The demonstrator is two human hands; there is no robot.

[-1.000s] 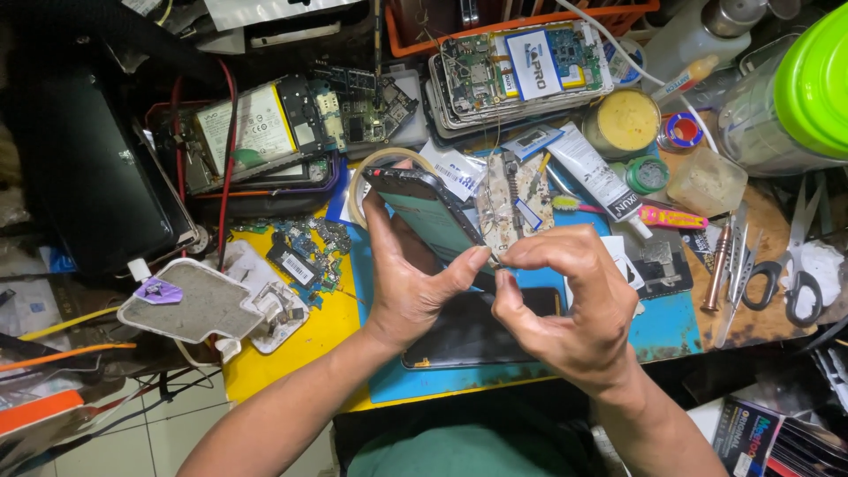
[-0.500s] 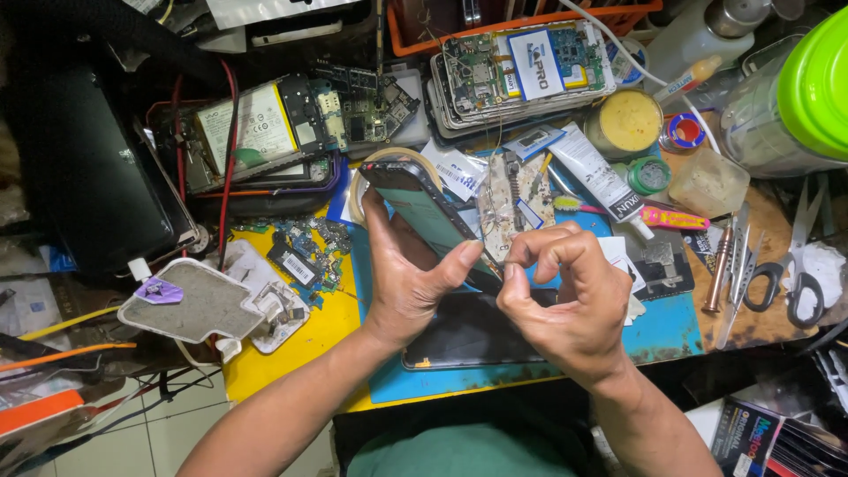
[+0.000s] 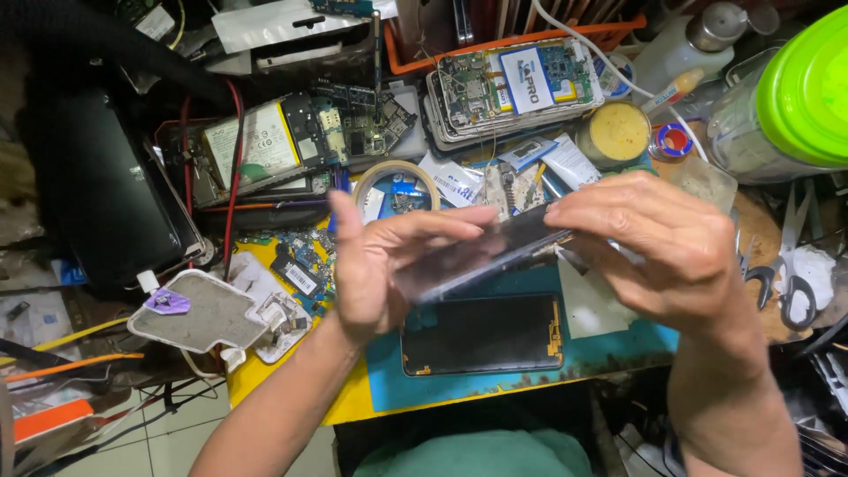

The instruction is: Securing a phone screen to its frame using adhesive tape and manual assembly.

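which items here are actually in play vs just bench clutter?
In play:
- left hand
- right hand
- phone screen panel held between them
- dark phone body on blue mat

Lying about:
- opened phones
- tape roll
- scissors
- green-lidded jar

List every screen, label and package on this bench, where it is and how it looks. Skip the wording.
Phone screen panel: flat on the blue mat, dark rectangle.
Glossy panel: held between left hand and right hand, blurred.
Battery label: top centre, white and blue.
Yellowish battery: upper left, in opened phone.
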